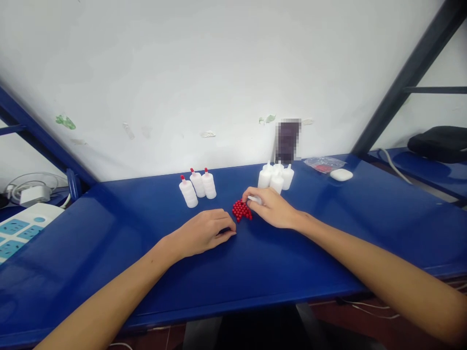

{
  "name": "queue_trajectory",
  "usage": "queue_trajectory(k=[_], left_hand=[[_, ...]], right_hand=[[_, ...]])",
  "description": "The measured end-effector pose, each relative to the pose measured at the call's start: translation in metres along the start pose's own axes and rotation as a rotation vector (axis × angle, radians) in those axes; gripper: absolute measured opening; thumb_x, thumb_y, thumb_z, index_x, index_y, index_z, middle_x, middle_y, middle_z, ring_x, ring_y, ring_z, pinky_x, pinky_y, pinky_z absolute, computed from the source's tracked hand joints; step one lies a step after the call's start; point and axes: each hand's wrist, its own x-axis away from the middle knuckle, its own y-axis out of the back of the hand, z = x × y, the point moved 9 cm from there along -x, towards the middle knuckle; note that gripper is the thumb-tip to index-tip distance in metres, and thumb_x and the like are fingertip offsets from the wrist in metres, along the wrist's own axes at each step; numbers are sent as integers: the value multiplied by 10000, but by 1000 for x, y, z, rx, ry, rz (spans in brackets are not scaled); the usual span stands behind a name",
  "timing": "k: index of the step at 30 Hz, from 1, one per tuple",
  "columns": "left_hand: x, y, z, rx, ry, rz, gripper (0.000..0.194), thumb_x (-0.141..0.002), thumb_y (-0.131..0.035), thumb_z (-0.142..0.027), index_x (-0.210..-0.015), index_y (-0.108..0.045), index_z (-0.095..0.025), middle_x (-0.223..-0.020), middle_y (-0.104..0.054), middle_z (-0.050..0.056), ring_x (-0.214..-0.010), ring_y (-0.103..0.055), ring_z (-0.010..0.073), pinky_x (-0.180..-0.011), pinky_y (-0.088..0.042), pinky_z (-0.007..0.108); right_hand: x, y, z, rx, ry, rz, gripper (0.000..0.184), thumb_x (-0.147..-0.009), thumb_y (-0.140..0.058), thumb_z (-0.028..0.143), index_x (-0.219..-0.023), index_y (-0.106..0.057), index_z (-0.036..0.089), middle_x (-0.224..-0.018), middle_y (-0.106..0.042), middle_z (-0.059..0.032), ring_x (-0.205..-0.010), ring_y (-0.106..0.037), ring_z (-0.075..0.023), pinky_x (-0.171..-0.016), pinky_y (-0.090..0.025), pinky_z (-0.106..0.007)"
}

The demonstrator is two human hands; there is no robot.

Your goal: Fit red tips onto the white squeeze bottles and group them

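Note:
My right hand (pixel 270 208) is closed round a small white bottle (pixel 254 199) lying on its side, right beside a heap of small red caps (pixel 241 210) on the blue table (pixel 255 262). My left hand (pixel 205 232) rests on the table just left of the heap, its fingers curled together with the tips near the caps; whether they pinch anything is hidden. Three white bottles with red caps (pixel 197 187) stand behind my left hand. Several uncapped white bottles (pixel 276 177) stand behind my right hand.
A clear bag with red bits (pixel 324 165) and a white case (pixel 341 174) lie at the back right. A power strip (pixel 20 232) and cables (pixel 29 189) sit at the left. A black bag (pixel 440 143) lies on the neighbouring table. A white wall (pixel 219 73) closes the back.

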Motion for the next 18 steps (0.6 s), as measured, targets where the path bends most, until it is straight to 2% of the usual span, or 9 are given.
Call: queue_trajectory(k=[4,8,12,15,18], left_hand=[[1,1,3,-64,16,4,241,-998,-468,-210,-1150,-646,-156,-994,-640,75,-871,-616,161,-790,-493,269],[2,-1,7,-63,59,61,255,-1000,-467,-219,-1125,-683,-168,-1029,-622,75,-911,-622,166,-827,-500,270],[3,2,10,-25,92,70,227,-994,-482,-216,-1059,-694,-166,-1008,-625,65,-916,-624,164,-845,-501,270],[4,3,12,-2,102,66,210,-991,-482,-204,-1004,-687,-163,-998,-629,59,-902,-624,158,-842,-499,269],[6,3,15,20,96,35,186,-979,-497,-193,-1002,-680,-167,-991,-639,54,-872,-626,145,-803,-500,248]], right_hand=[[1,5,-2,-3,-28,-80,130,-851,-468,178,-789,-582,185,-643,-562,40,-562,-463,-111,-580,-313,-258],[3,5,-3,-76,-13,-87,185,-859,-409,194,-700,-503,188,-608,-490,34,-571,-435,-120,-569,-301,-269],[4,5,-10,-156,-27,-108,172,-865,-360,179,-820,-525,198,-636,-523,32,-587,-475,-134,-582,-328,-272],[4,8,-14,-182,-42,-174,123,-841,-421,186,-903,-526,202,-700,-570,29,-613,-504,-139,-598,-352,-271],[5,8,-16,-153,-79,-218,109,-832,-495,228,-894,-578,193,-749,-595,17,-655,-526,-144,-621,-373,-270]])
